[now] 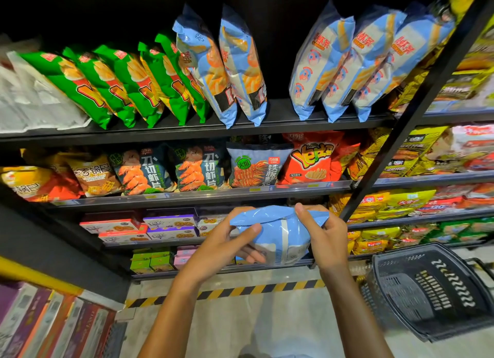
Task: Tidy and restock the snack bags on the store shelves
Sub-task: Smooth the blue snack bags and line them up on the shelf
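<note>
glossy plastic snack bag (280, 234), matt black basket (427, 288)

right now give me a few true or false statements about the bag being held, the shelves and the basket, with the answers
1. Both hands hold one light blue snack bag. True: the left hand grips its left side and the right hand pinches its top edge.
2. The top shelf has a gap between two groups of blue bags. True.
3. The green bags stand to the right of the blue bags. False: they stand to the left.
4. The dark basket is packed with snack bags. False: none show inside it.
5. The held bag already rests on the top shelf. False: it is held in front of the lower shelves.
</note>
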Available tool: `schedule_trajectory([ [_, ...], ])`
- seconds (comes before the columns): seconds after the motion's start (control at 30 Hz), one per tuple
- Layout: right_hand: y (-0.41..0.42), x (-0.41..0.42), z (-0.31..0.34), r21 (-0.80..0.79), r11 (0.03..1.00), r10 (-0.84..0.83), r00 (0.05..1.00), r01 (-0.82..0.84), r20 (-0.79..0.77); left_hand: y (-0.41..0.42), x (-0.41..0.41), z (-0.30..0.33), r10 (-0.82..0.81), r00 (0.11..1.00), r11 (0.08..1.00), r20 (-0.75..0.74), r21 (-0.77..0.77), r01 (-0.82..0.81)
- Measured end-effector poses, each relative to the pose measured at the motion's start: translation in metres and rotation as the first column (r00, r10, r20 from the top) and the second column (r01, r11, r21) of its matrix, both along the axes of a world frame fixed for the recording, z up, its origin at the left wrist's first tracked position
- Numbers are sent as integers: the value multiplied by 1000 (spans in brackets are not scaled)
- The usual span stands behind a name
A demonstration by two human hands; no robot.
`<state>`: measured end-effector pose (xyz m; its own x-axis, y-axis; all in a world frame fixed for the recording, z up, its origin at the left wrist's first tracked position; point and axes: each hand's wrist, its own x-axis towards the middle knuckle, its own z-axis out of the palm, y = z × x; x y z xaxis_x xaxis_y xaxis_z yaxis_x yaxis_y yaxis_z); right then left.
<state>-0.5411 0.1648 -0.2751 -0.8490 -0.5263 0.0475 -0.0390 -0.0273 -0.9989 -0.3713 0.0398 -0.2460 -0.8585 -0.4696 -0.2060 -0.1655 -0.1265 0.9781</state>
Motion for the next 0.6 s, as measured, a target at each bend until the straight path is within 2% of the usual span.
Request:
schedule_trajectory([
  [0.2, 0, 4, 2, 23, 999, 29, 1000, -30, 9, -2, -2, -3, 127, 991, 983, 51, -138, -119],
  [0.4, -1, 5, 9, 122, 986, 113, 994, -114, 7, -4, -7, -8, 267, 959, 959, 100, -122, -254],
  [0.6, -3, 5, 11, 162, 986, 32, 998, -41, 57, -6, -6, -10, 286, 953, 953, 96, -131, -273],
])
